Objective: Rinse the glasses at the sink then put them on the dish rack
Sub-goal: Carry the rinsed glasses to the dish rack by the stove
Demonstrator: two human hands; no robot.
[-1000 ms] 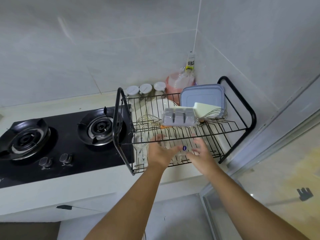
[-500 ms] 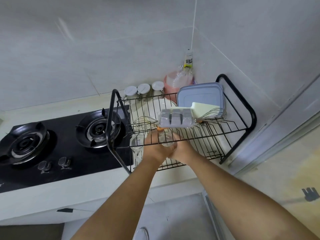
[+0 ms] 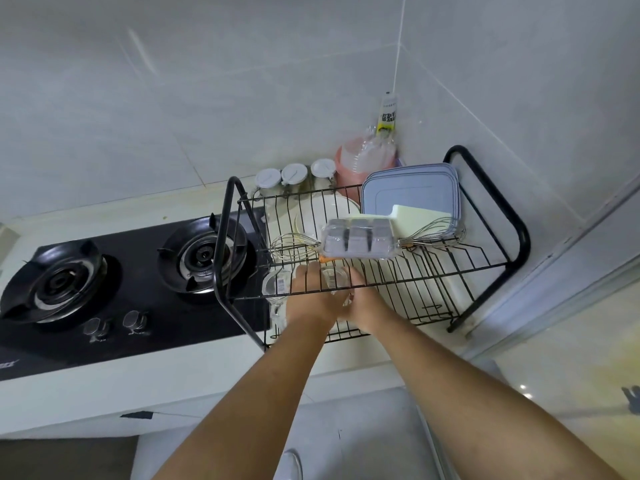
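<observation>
counter: one dish rack [image 3: 485,174], two glasses; both hands [image 3: 341,299] grasping one glass [image 3: 334,277].

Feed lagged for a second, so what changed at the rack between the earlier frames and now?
Both hands, left and right, went from spread apart at the rack's front edge to closed together around a glass on the lower tier. The other glass, whisks, tray and stove look unchanged.
</observation>
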